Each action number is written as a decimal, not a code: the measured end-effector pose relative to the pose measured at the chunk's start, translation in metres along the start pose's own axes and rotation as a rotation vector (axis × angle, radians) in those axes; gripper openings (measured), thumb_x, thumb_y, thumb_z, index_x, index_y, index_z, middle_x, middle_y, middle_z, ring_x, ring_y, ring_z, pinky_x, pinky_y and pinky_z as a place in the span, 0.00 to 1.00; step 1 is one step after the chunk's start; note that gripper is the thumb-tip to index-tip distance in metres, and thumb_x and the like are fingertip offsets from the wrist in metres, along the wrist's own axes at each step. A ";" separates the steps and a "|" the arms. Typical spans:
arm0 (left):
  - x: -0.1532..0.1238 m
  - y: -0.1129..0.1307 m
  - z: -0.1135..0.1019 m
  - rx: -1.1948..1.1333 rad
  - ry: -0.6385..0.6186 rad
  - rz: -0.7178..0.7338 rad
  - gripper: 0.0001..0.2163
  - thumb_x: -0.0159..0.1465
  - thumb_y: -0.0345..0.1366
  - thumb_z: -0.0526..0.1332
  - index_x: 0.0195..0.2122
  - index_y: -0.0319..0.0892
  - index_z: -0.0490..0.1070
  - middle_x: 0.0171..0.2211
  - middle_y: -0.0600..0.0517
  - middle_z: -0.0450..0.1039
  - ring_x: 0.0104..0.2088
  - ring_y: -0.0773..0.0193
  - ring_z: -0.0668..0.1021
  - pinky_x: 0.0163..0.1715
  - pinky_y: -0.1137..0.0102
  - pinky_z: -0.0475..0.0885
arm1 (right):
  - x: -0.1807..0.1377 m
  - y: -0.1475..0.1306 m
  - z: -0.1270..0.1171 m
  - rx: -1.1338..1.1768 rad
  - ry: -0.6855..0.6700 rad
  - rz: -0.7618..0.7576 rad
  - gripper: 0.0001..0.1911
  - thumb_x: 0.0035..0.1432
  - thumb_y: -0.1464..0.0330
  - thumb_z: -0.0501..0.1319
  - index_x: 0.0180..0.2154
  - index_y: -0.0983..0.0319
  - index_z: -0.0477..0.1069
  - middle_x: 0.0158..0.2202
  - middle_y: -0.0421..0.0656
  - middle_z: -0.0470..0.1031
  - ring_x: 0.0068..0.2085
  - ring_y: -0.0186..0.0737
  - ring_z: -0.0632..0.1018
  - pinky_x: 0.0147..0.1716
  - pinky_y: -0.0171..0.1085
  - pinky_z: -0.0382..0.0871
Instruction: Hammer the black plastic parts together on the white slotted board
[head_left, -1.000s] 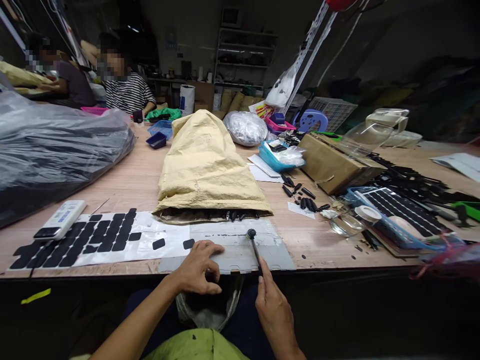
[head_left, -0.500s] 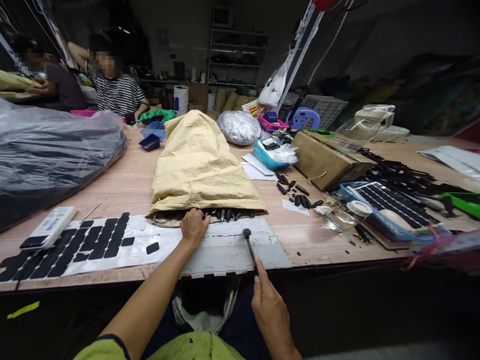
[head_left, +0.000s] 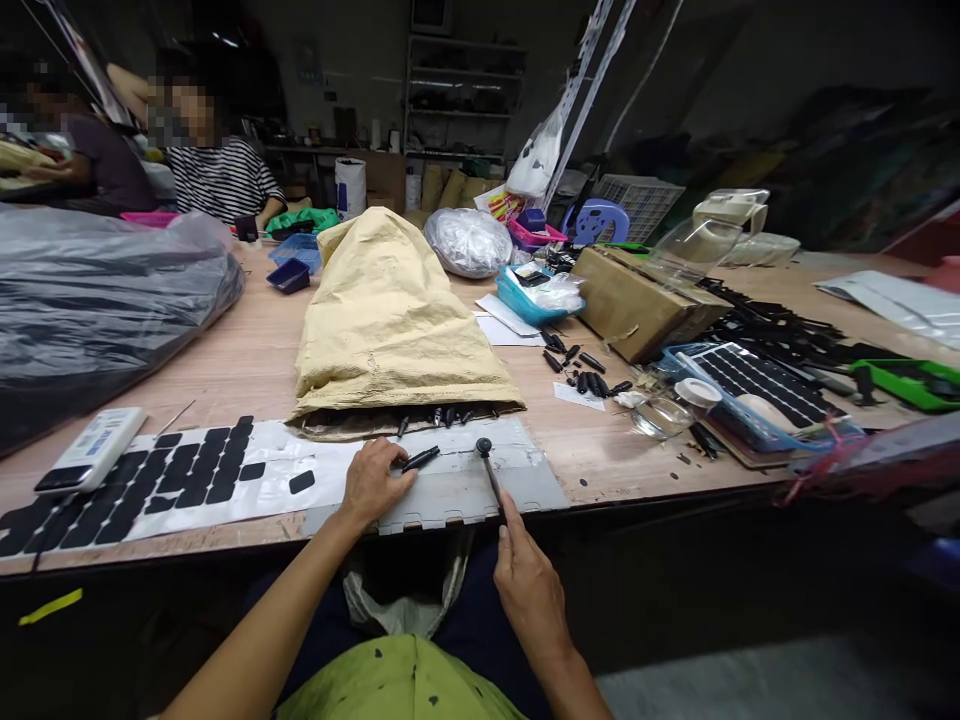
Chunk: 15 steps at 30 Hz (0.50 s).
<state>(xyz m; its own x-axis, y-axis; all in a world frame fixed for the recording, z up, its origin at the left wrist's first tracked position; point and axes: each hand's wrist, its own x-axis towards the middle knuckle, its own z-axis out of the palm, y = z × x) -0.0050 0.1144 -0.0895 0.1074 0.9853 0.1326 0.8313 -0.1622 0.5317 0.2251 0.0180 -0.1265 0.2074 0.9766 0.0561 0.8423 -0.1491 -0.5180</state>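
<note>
Between the thumb and fingers of my left hand point(head_left: 375, 480) is a slim black tapered handle-like piece point(head_left: 422, 458), its free end pointing right over the grey board point(head_left: 517, 475). My right hand point(head_left: 531, 580) is closed round the dark handle of a ratchet wrench point(head_left: 490, 474); its round head lies over the board to the right of the piece. Just beyond both hands lies a yellow woven sack point(head_left: 397, 340), mouth towards me, with several similar black pieces point(head_left: 450, 416) showing in its opening. The sack hides whatever lies deeper inside.
Black rounded pads on a white sheet point(head_left: 301, 482) and a white power bank point(head_left: 94, 450) lie left. A large plastic-wrapped bundle point(head_left: 112, 310) stands behind them. To the right are loose black pieces point(head_left: 592, 384), a cardboard box point(head_left: 630, 300) and a blue tray point(head_left: 675, 360). Co-workers sit far left.
My left hand has drawn back from the sack's mouth towards me, with a black piece now in its fingers. My right hand still holds the wrench. The whole view has shifted slightly.
</note>
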 end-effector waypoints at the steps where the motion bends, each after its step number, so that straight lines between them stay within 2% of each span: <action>1: 0.002 0.000 0.004 0.001 0.001 0.028 0.06 0.58 0.36 0.65 0.36 0.44 0.75 0.36 0.52 0.74 0.40 0.60 0.73 0.41 0.66 0.65 | 0.001 0.000 -0.001 0.015 -0.001 -0.003 0.27 0.67 0.65 0.44 0.66 0.55 0.58 0.56 0.45 0.75 0.46 0.44 0.81 0.39 0.37 0.75; 3: 0.006 -0.001 0.009 0.001 -0.010 0.057 0.07 0.59 0.37 0.65 0.38 0.44 0.77 0.36 0.51 0.74 0.40 0.59 0.73 0.42 0.65 0.65 | 0.002 0.001 -0.004 0.065 -0.006 -0.012 0.27 0.67 0.63 0.45 0.65 0.55 0.59 0.53 0.46 0.76 0.44 0.43 0.81 0.37 0.36 0.75; 9: 0.009 -0.010 0.011 -0.045 -0.059 0.083 0.09 0.61 0.38 0.65 0.41 0.47 0.79 0.34 0.52 0.74 0.40 0.59 0.73 0.41 0.64 0.63 | -0.004 -0.007 -0.008 0.231 0.008 -0.071 0.27 0.67 0.60 0.46 0.64 0.58 0.61 0.37 0.44 0.81 0.35 0.39 0.81 0.32 0.32 0.74; 12: 0.008 -0.012 0.011 -0.044 -0.068 0.084 0.09 0.61 0.39 0.65 0.41 0.48 0.80 0.32 0.52 0.74 0.40 0.59 0.73 0.41 0.64 0.62 | -0.009 -0.016 -0.006 0.261 -0.017 -0.160 0.26 0.67 0.61 0.47 0.64 0.58 0.62 0.39 0.44 0.81 0.38 0.39 0.81 0.36 0.32 0.75; 15: 0.007 -0.012 0.012 -0.038 -0.067 0.086 0.09 0.61 0.39 0.65 0.42 0.48 0.80 0.32 0.52 0.75 0.39 0.60 0.72 0.40 0.64 0.62 | -0.012 -0.021 -0.002 0.281 -0.039 -0.249 0.25 0.68 0.64 0.47 0.64 0.58 0.61 0.50 0.45 0.78 0.48 0.39 0.80 0.46 0.34 0.75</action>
<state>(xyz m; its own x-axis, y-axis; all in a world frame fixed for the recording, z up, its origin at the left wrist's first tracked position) -0.0079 0.1241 -0.1052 0.2144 0.9688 0.1239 0.7965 -0.2469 0.5519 0.2058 0.0092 -0.1143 -0.0105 0.9836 0.1798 0.6941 0.1366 -0.7068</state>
